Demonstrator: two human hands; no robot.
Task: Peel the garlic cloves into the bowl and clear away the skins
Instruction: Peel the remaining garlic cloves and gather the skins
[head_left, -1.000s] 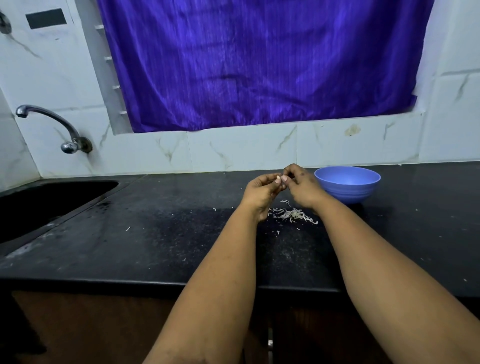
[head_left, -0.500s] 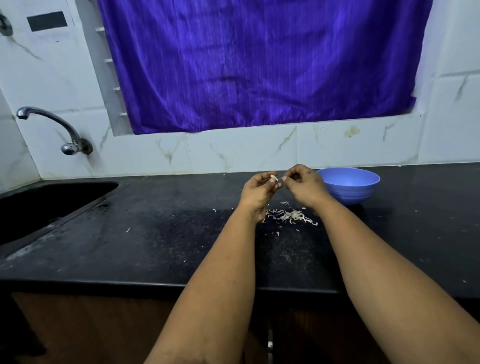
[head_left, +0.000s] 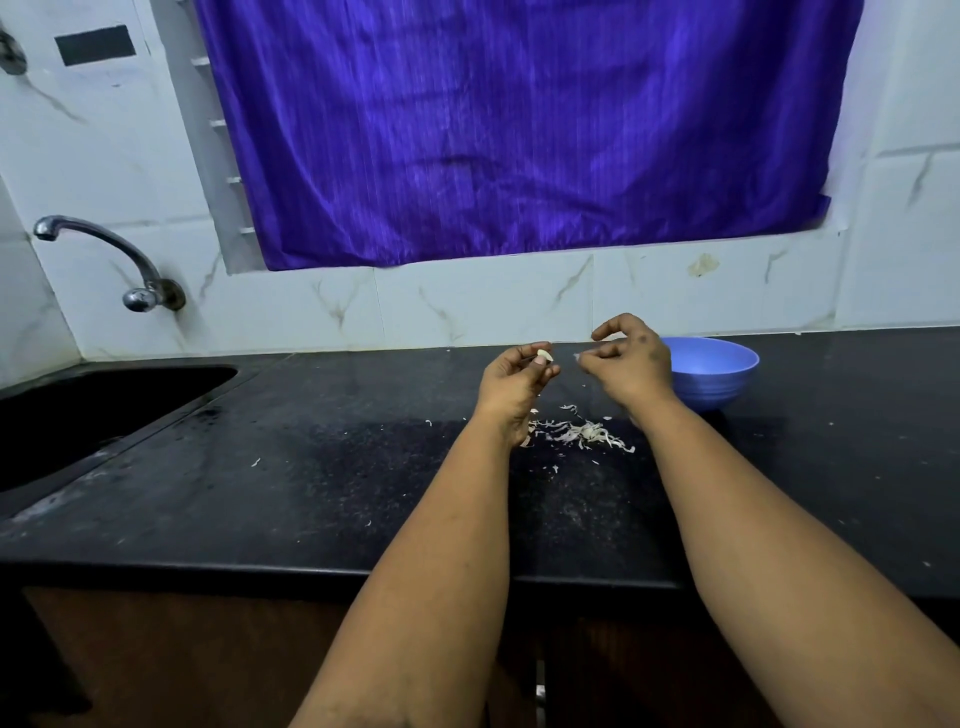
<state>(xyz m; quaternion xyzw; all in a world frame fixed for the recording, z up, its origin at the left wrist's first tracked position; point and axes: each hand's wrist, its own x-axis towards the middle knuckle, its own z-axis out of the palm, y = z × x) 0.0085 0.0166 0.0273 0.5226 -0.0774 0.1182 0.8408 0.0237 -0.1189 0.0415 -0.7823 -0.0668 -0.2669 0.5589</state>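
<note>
Pinching a garlic clove (head_left: 544, 356) in the left hand (head_left: 514, 379) above skins (head_left: 582, 434).

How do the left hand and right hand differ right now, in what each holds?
The left hand pinches a pale garlic clove at its fingertips; the right hand pinches only a thin scrap of skin. The right hand is next to the blue bowl; the left is farther from it. Both are raised above the skin pile.

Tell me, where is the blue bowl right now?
In the head view, the blue bowl sits on the black counter at the right, just behind the right hand, close to the tiled wall.
</note>
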